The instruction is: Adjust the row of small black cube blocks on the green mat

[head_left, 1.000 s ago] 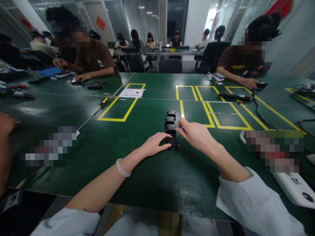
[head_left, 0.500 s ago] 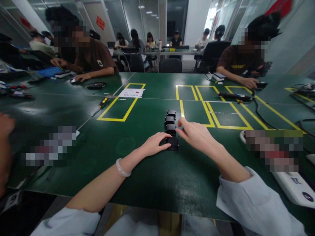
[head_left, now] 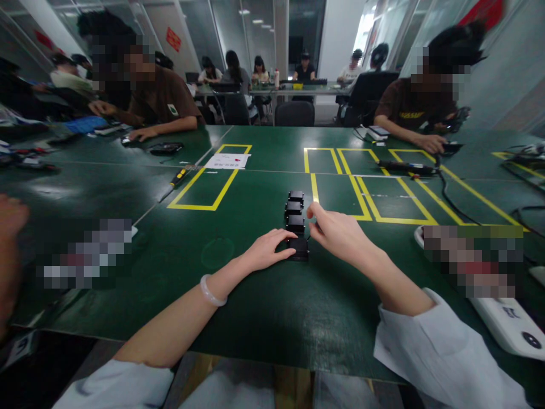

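Observation:
Several small black blocks stand in a row on the green table [head_left: 255,295], running away from me. My left hand [head_left: 269,248] rests at the left side of the nearest black block [head_left: 299,250], thumb and fingers closed on its left edge. At its upper right corner, my right hand [head_left: 330,227] has its fingers curled in a pinch. A small dark piece shows by the right fingertips, too small to name. Beyond lie the second block [head_left: 295,223], the third block [head_left: 293,208] and the farthest block [head_left: 296,196].
Yellow tape [head_left: 191,207] outlines rectangles on the table, one under a white paper [head_left: 230,161]. A yellow-black tool [head_left: 179,176] lies left. A white device [head_left: 506,324] is at right. Two people sit across; another person's hand [head_left: 11,227] shows at the left edge.
My right hand's fingers have shifted very slightly by the nearest block. My left hand and the row of blocks look unmoved.

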### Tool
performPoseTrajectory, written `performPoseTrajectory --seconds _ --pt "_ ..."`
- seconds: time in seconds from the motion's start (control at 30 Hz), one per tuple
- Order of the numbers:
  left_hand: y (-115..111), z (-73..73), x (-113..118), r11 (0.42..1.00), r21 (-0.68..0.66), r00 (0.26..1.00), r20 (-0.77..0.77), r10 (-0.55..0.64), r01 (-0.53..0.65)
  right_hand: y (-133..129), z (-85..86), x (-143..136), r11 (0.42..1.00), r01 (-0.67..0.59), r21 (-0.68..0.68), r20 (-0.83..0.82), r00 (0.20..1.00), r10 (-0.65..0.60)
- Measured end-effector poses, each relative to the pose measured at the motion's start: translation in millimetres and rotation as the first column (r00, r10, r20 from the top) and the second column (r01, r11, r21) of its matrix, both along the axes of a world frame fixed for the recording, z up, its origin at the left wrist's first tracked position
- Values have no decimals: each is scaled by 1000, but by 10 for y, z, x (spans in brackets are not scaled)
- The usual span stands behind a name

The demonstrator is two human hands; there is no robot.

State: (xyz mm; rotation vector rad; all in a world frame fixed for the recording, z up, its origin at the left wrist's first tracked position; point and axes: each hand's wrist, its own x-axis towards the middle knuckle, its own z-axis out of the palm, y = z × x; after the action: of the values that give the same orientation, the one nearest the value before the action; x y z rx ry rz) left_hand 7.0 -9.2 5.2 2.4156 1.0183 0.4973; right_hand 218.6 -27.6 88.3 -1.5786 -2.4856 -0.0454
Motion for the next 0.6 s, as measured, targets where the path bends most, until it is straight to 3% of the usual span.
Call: performPoseTrajectory --seconds 0.3,0.6 --pt "7 -20 -2 1000 10 1000 3 -3 3 31 -10 6 999 28 -24 54 998 -26" --pt "7 -12 -6 1000 9 1000 1 -6 6 10 -3 0 1000 10 -13 1 1000 -10"
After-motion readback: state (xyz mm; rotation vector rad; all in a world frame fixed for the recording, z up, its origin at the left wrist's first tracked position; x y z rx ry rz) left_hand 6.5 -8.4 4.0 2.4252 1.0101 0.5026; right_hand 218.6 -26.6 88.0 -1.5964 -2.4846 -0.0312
